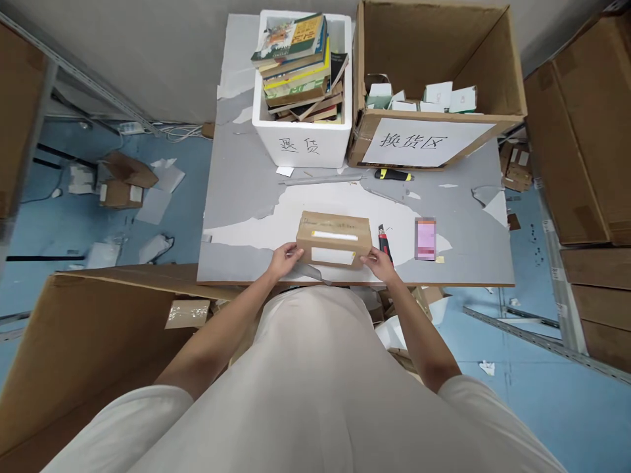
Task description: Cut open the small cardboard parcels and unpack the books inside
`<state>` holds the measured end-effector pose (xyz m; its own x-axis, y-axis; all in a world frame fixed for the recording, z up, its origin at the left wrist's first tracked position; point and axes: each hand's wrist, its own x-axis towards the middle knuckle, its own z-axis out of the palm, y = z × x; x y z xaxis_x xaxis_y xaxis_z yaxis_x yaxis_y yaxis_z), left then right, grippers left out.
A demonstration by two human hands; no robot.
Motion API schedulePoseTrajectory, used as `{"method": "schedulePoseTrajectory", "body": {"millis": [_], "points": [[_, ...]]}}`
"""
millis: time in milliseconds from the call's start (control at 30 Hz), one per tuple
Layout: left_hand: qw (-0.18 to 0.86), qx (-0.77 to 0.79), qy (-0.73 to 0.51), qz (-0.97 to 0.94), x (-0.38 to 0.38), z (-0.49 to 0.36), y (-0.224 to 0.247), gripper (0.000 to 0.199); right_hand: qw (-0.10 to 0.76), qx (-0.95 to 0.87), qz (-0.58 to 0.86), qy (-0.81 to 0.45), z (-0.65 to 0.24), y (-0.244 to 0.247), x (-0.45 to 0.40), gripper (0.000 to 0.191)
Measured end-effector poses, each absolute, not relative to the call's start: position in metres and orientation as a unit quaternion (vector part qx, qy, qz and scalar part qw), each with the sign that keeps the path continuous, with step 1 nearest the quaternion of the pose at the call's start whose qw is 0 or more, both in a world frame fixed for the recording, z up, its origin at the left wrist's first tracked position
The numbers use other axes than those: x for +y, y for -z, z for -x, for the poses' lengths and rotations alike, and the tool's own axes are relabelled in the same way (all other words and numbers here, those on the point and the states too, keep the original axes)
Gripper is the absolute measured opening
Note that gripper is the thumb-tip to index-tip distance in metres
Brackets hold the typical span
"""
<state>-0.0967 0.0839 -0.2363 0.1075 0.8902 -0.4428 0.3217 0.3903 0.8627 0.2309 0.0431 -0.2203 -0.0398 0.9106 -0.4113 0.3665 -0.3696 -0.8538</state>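
Note:
A small brown cardboard box (335,226) with white label strips on it sits at the front middle of the table. My left hand (286,259) grips its left end, and my right hand (378,264) holds its lower right corner. Just beyond my right hand lies a red and black utility knife (384,243). Farther back, a yellow and black utility knife (394,175) rests near the large carton. To the right is a flat pink item (425,239), its surface blurred out.
At the back of the table (236,197), a white foam box (305,148) holds stacked books (296,66). Beside it, a large cardboard carton (438,141) contains several small white boxes (438,95). An open carton (113,341) stands below left. Shelving with brown boxes (582,131) lines the right.

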Motion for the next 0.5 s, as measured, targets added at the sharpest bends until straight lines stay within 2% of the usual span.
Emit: {"method": "schedulePoseTrajectory", "body": {"millis": [67, 167, 233, 333, 500], "points": [[0.521, 0.643, -0.23, -0.511, 0.091, 0.094, 0.232, 0.053, 0.231, -0.507, 0.674, -0.485, -0.23, 0.212, 0.053, 0.045], [0.47, 0.668, -0.19, -0.544, 0.097, 0.088, 0.23, 0.049, 0.135, -0.518, 0.731, -0.423, -0.226, 0.21, 0.065, 0.058], [0.447, 0.678, -0.177, -0.556, 0.099, 0.085, 0.232, 0.048, 0.107, -0.518, 0.74, -0.416, -0.224, 0.214, 0.069, 0.063], [0.452, 0.68, -0.186, -0.548, 0.098, 0.084, 0.24, 0.048, 0.141, -0.506, 0.729, -0.439, -0.226, 0.226, 0.068, 0.059], [0.549, 0.655, -0.232, -0.465, 0.082, 0.095, 0.258, 0.051, 0.214, -0.467, 0.7, -0.495, -0.243, 0.244, 0.049, 0.048]]}}
